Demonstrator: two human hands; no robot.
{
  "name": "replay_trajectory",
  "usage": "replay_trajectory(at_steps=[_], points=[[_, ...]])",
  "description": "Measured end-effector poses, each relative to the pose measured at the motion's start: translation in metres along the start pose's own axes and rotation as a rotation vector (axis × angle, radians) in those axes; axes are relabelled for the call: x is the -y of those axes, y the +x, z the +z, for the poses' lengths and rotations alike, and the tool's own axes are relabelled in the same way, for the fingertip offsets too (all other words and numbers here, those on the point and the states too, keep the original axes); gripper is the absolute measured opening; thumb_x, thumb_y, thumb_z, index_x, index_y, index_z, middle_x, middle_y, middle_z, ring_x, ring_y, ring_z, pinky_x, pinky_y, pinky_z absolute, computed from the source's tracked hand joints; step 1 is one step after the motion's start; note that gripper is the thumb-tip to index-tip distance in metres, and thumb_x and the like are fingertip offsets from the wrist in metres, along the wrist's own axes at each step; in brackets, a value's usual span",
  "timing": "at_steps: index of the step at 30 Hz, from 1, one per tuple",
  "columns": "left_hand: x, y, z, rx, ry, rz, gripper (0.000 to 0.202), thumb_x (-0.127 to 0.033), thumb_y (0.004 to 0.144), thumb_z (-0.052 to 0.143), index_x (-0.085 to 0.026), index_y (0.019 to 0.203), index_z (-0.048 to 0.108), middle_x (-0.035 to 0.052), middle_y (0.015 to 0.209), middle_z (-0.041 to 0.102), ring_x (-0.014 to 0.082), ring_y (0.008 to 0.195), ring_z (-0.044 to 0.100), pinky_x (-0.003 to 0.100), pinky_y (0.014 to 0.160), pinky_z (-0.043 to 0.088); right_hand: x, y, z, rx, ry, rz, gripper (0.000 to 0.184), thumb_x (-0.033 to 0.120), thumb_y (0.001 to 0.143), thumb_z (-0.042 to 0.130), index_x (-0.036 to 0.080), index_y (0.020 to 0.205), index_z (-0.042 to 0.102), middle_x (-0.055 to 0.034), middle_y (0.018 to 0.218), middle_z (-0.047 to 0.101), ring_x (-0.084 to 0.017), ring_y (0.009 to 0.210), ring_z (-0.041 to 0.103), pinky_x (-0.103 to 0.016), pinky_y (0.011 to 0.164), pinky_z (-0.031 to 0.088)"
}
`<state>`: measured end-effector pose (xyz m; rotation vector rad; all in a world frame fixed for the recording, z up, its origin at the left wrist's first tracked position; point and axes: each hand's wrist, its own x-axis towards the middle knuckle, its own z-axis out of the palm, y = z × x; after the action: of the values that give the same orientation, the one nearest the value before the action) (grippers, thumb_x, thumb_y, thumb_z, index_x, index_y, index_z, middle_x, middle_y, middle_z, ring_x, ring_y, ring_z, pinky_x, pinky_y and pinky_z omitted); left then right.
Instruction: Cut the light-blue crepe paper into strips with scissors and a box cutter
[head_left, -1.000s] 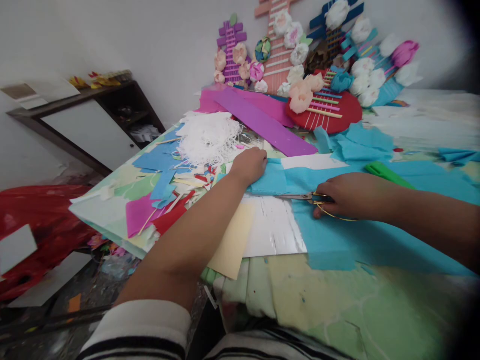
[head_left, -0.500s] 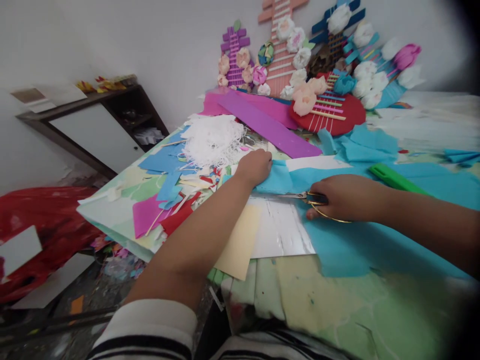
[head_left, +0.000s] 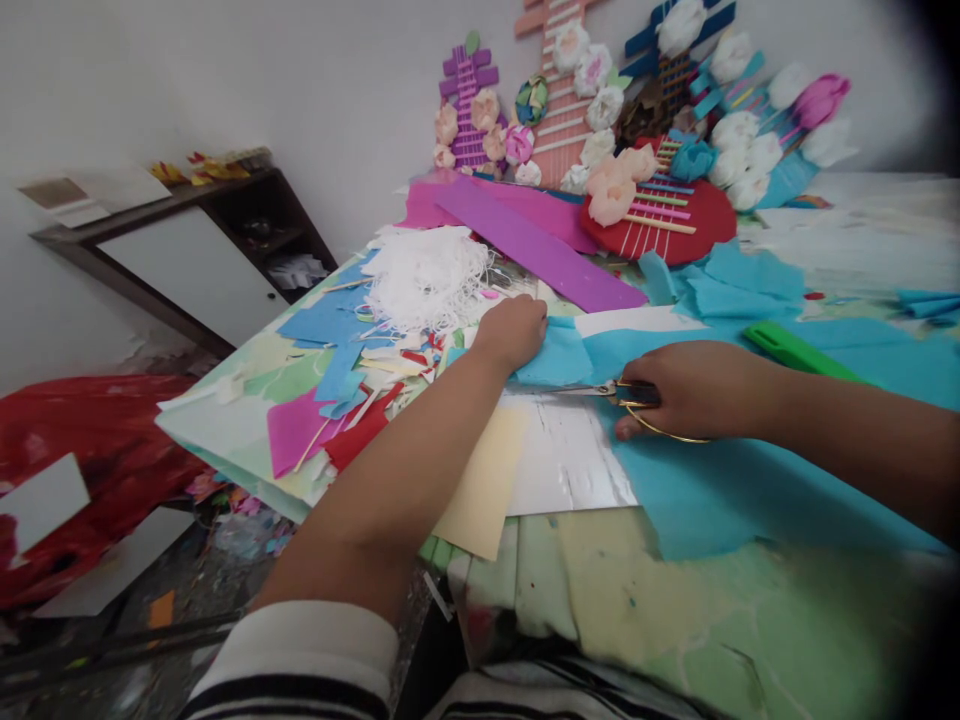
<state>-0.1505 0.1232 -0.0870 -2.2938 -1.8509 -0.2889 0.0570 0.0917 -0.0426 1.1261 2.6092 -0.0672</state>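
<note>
A large sheet of light blue crepe paper (head_left: pixel 720 480) lies across the table. My left hand (head_left: pixel 514 332) is closed, pinching the sheet's left end and holding it down. My right hand (head_left: pixel 694 388) is wrapped round the gold handles of a pair of scissors (head_left: pixel 611 391). The blades point left into the blue paper, toward my left hand. Under the paper lie a white sheet (head_left: pixel 559 460) and a cream sheet (head_left: pixel 480 490).
A heap of white paper shreds (head_left: pixel 427 275) and coloured scraps (head_left: pixel 352 385) lie left of my left hand. A purple strip (head_left: pixel 536 245), a green tool (head_left: pixel 799 352) and paper-flower crafts (head_left: pixel 637 130) stand at the back. The table edge drops off left, above a red bag (head_left: pixel 90 440).
My right hand with the scissors has edged a little to the left along the blue paper. The left hand keeps its hold.
</note>
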Motion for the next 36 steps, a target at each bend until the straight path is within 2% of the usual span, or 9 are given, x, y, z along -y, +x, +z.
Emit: replay_trajectory(at_steps=[8, 15, 19, 27, 36], points=[[0.000, 0.000, 0.000, 0.003, -0.003, 0.000, 0.024, -0.024, 0.083, 0.035, -0.017, 0.090, 0.057, 0.0080, 0.090, 0.057, 0.0209, 0.084, 0.053, 0.032, 0.070, 0.040, 0.007, 0.007, -0.002, -0.003, 0.017, -0.014, 0.058, 0.071, 0.061, 0.041, 0.018, 0.074, 0.060, -0.0058, 0.067, 0.059, -0.017, 0.058, 0.051, -0.025, 0.048, 0.023], [-0.001, 0.000, 0.000, -0.001, 0.000, 0.008, 0.025, -0.025, 0.084, 0.035, -0.016, 0.091, 0.057, 0.0084, 0.092, 0.056, 0.0211, 0.086, 0.052, 0.032, 0.072, 0.040, 0.007, 0.013, -0.002, 0.004, 0.047, -0.055, 0.047, 0.063, 0.065, 0.046, 0.018, 0.067, 0.058, -0.0046, 0.061, 0.057, -0.015, 0.056, 0.049, -0.025, 0.047, 0.021], [0.000, 0.000, 0.000, -0.003, -0.003, 0.009, 0.024, -0.026, 0.083, 0.036, -0.016, 0.092, 0.057, 0.0081, 0.092, 0.056, 0.0208, 0.086, 0.052, 0.032, 0.072, 0.039, 0.003, 0.016, 0.001, -0.002, 0.050, -0.088, 0.047, 0.064, 0.066, 0.044, 0.019, 0.068, 0.058, -0.0042, 0.061, 0.057, -0.016, 0.057, 0.049, -0.025, 0.047, 0.023], [0.000, 0.000, 0.001, -0.003, -0.015, 0.006, 0.025, -0.025, 0.083, 0.035, -0.016, 0.093, 0.056, 0.0087, 0.094, 0.055, 0.0218, 0.086, 0.052, 0.033, 0.071, 0.039, 0.011, 0.014, 0.000, -0.042, -0.010, -0.053, 0.055, 0.071, 0.064, 0.039, 0.019, 0.068, 0.056, -0.0053, 0.063, 0.057, -0.016, 0.055, 0.048, -0.025, 0.047, 0.022], [0.000, 0.000, 0.000, 0.009, -0.030, 0.015, 0.025, -0.025, 0.084, 0.035, -0.016, 0.094, 0.056, 0.0092, 0.095, 0.055, 0.0219, 0.087, 0.052, 0.034, 0.073, 0.039, 0.021, 0.020, -0.007, -0.023, 0.018, -0.049, 0.046, 0.063, 0.066, 0.045, 0.019, 0.068, 0.057, -0.0047, 0.063, 0.058, -0.016, 0.055, 0.048, -0.025, 0.047, 0.023]])
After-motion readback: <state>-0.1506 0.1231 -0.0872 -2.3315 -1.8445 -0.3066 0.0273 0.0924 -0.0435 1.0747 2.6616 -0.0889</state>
